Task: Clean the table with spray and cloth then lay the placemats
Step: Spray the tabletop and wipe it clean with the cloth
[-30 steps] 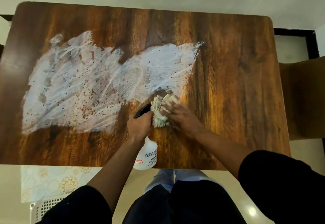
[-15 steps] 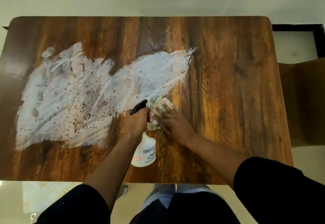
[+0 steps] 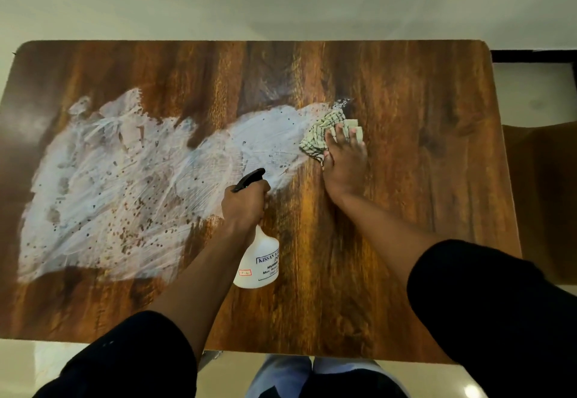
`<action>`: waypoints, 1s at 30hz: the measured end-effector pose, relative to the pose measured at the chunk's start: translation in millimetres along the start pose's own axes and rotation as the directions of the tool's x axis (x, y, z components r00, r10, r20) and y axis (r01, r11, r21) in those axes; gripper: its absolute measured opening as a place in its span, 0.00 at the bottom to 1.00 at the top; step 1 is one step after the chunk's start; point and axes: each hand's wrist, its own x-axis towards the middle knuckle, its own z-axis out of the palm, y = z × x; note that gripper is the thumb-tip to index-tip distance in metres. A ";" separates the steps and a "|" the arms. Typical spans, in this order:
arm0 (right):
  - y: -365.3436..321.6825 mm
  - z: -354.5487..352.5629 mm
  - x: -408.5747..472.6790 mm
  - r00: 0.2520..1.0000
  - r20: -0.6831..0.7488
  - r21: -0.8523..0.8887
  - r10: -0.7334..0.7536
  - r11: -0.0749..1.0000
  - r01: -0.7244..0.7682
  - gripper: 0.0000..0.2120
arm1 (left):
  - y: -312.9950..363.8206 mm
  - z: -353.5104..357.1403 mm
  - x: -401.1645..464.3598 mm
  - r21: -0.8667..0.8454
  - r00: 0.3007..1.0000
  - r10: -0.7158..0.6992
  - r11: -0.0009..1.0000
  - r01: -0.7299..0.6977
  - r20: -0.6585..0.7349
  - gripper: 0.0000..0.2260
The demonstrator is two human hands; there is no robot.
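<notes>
Cleaning looks about half done: the right hand (image 3: 345, 160) presses the cloth (image 3: 321, 135) flat at the foam's (image 3: 125, 185) right edge, the left hand (image 3: 245, 202) grips the spray bottle (image 3: 260, 260), most of the wooden surface (image 3: 421, 179) stays unwiped, no placemats laid.

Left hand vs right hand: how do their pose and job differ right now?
The left hand is curled round the neck of the spray bottle, held near the table's front; the right hand lies flat with fingers spread, pressing the checked cloth onto the table. The left sits near the white smear's lower edge, the right at its far right tip. Both reach from black sleeves.
</notes>
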 end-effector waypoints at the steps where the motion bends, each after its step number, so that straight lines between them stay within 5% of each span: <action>1: -9.1 3.1 -7.1 0.999 -0.019 0.005 0.027 1.000 -0.027 0.26 | 2.9 2.7 0.9 -0.003 1.000 -0.004 1.000 0.004 -0.017 0.12; 3: -24.7 8.5 -27.2 0.999 -0.006 0.016 -0.037 0.999 0.037 0.28 | 8.3 8.1 4.3 0.001 0.999 -0.008 1.000 0.008 -0.034 0.11; 5: -26.1 12.1 -46.1 0.963 0.092 0.015 -0.255 0.967 0.254 0.29 | 14.5 12.4 7.7 -0.002 0.999 0.000 1.000 0.000 -0.043 0.10; 8: 0.9 8.3 -39.5 0.807 0.231 0.068 -0.544 0.836 0.544 0.28 | 23.1 19.0 13.2 -0.012 0.998 0.005 1.000 -0.006 -0.058 0.02; 10: 18.1 -0.6 -14.4 0.739 0.276 0.063 -0.614 0.779 0.623 0.29 | 25.7 22.1 16.3 -0.020 0.999 0.010 1.000 -0.011 -0.048 0.07; 16: 45.5 -33.0 80.1 0.967 0.126 -0.026 -0.224 0.973 0.229 0.25 | 28.4 32.6 18.4 -0.001 0.999 -0.006 1.000 0.006 -0.053 0.09; 22: 15.0 -21.0 85.1 1.000 0.006 -0.031 0.010 0.999 -0.010 0.26 | 30.9 39.5 19.0 0.005 1.000 -0.022 1.000 0.022 -0.022 0.12; 25: -12.1 -5.6 57.6 0.980 0.083 -0.042 -0.183 0.981 0.187 0.27 | 31.9 44.2 19.6 0.007 0.999 -0.025 1.000 0.026 -0.022 0.08; 30: -0.3 -9.6 58.0 0.744 0.313 0.043 -0.590 0.791 0.610 0.27 | 35.8 49.2 21.9 0.001 0.999 -0.020 1.000 0.020 -0.039 0.09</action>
